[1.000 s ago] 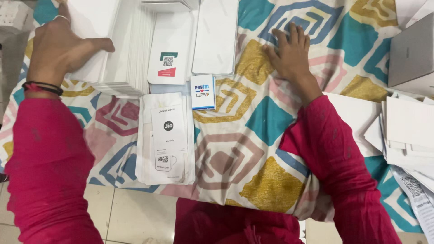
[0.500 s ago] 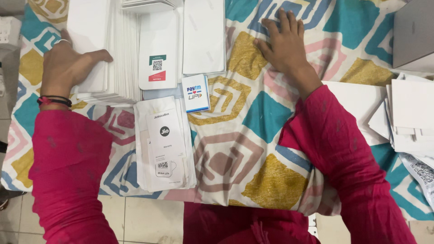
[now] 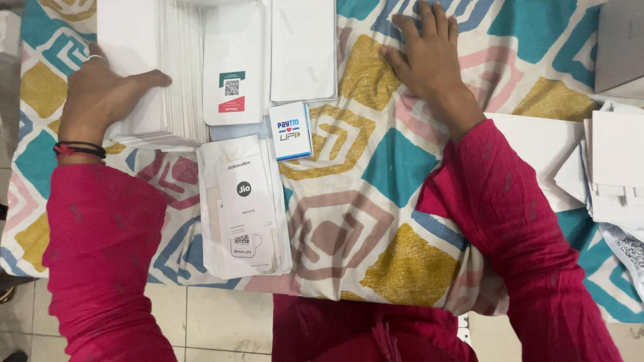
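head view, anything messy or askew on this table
Mostly tidy: the left hand rests on a neat stack of white cards. The odd spot is the loose heap of white folded papers at the right edge, lying fanned and crooked, overhanging the patterned tablecloth.

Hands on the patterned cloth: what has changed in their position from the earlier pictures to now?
The left hand slid down the near side of the stack of white cards, from its top corner to lower on that side, and rests there. The right hand stayed flat on the patterned cloth, holding nothing. The small leaflets and the small blue and white card lie where they lay.
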